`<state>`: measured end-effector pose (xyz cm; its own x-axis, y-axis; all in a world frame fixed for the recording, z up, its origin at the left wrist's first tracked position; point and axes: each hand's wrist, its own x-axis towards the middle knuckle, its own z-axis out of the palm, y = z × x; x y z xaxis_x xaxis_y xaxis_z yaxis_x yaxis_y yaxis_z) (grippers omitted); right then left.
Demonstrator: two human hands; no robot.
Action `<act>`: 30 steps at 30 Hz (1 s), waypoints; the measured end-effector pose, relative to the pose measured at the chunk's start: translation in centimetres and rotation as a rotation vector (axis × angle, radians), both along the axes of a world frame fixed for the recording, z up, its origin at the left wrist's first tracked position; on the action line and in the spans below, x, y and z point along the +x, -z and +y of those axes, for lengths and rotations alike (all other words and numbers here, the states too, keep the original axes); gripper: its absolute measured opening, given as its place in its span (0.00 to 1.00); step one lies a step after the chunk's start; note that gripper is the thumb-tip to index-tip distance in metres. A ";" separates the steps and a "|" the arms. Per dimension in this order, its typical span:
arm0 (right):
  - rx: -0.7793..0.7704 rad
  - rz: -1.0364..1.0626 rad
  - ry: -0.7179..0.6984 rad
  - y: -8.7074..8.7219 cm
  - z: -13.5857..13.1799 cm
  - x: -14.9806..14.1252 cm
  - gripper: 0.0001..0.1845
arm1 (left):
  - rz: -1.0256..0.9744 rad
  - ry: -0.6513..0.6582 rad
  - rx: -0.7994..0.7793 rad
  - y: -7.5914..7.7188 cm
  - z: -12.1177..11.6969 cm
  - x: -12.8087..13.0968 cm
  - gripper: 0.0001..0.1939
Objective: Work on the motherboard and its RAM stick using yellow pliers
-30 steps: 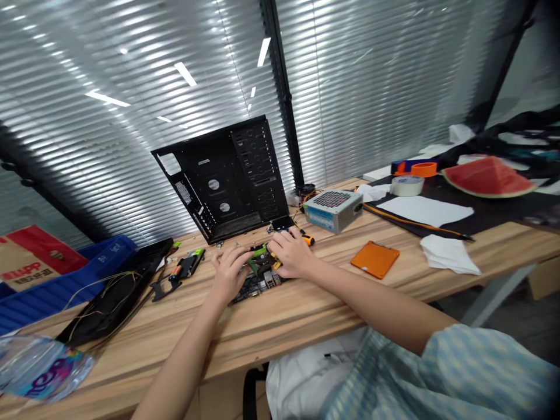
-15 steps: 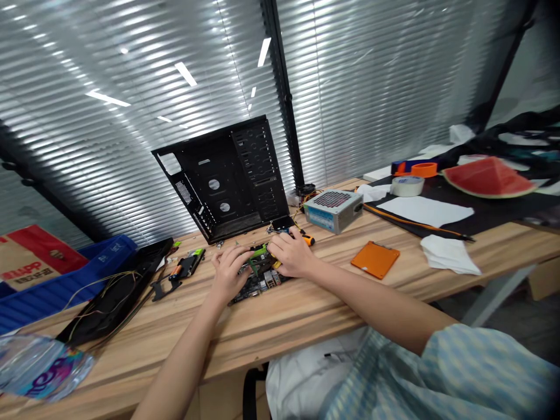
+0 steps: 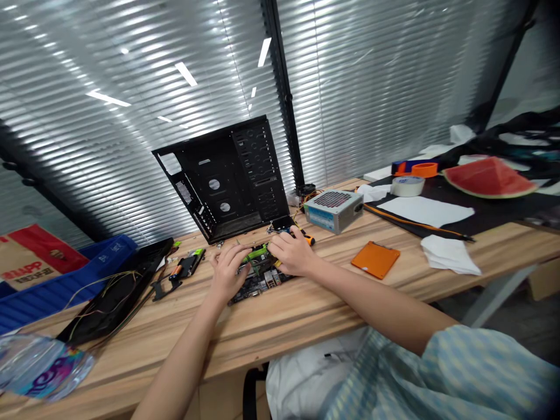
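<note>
A dark motherboard (image 3: pixel 259 282) lies flat on the table in front of me, its metal port blocks facing my side. Above it, a narrow green strip that looks like a memory module (image 3: pixel 257 253) spans the space between my hands. My left hand (image 3: pixel 228 269) has its fingers curled over the strip's left end. My right hand (image 3: pixel 291 252) is bent over the right end, with its fingertips partly hidden. An orange-and-black screwdriver handle (image 3: pixel 310 240) shows just behind my right hand.
Behind the board stands an open black computer case (image 3: pixel 227 181), with a power supply (image 3: pixel 333 210) at its right. An orange flat case (image 3: pixel 375 259) lies nearer. To the left are a black panel with wires (image 3: pixel 111 303), a blue bin (image 3: pixel 109 256) and a plastic bottle (image 3: pixel 48 367).
The green strip sits flatter and more level over the board than a second ago. My fingers shift slightly at both ends. Everything else stays in place.
</note>
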<state>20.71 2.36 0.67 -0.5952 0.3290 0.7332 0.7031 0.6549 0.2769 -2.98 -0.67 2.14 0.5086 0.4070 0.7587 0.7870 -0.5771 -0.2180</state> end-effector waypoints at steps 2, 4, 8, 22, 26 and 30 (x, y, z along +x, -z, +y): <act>0.000 -0.004 0.003 -0.1 0.0 0.0 0.12 | 0.004 -0.003 0.017 0.0 0.0 0.0 0.14; -0.005 -0.005 0.005 -0.1 -0.1 0.0 0.12 | 0.007 -0.004 0.036 0.0 0.1 -0.1 0.14; -0.009 -0.007 0.007 -0.2 -0.1 0.1 0.12 | 0.016 0.004 0.072 0.0 0.3 -0.1 0.12; -0.114 0.053 0.121 -1.1 -1.0 -0.1 0.13 | -0.038 -0.083 0.073 -0.1 0.1 -0.1 0.13; -0.156 0.045 0.143 -1.3 -1.0 -0.1 0.15 | -0.051 -0.114 0.077 -0.1 0.1 0.0 0.13; -0.191 0.052 0.170 -1.4 -1.0 0.0 0.16 | -0.069 -0.130 0.099 -0.2 0.0 0.1 0.12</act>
<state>20.68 1.31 2.09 -0.4821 0.5566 0.6766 0.8180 0.5626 0.1200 -2.91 -0.65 2.32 0.4021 0.3878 0.8294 0.8688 -0.4476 -0.2119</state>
